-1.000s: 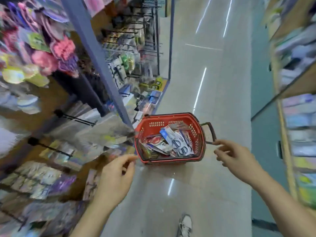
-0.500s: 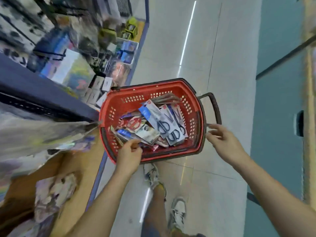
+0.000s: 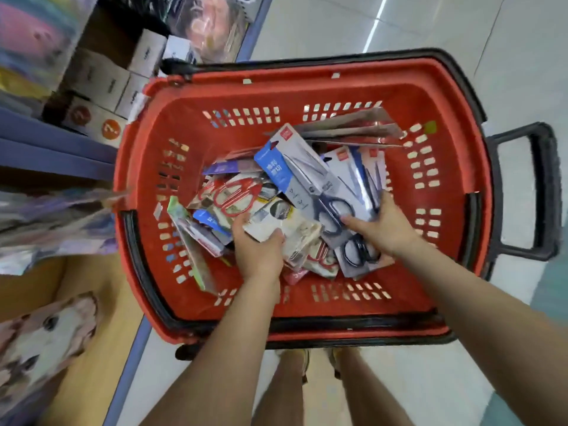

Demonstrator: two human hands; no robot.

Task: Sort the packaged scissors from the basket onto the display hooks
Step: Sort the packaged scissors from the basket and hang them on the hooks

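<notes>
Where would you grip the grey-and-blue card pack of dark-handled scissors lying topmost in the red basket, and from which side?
Pinch the grey-and-blue card pack by its flat near edge, beside the handles, coming from the right: it slants up-left, and the right hand rests there.

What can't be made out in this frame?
Head view only.
Display hooks: none visible; left shelving is motion-blurred.
Lower packs in basket: buried under top packs, left hand, right hand.
Left hand's fingertips: tucked under pale pack.
Print on top packs: too blurred to read.

A shop: a red shopping basket of packaged scissors beside shelves of boxed goods.
</notes>
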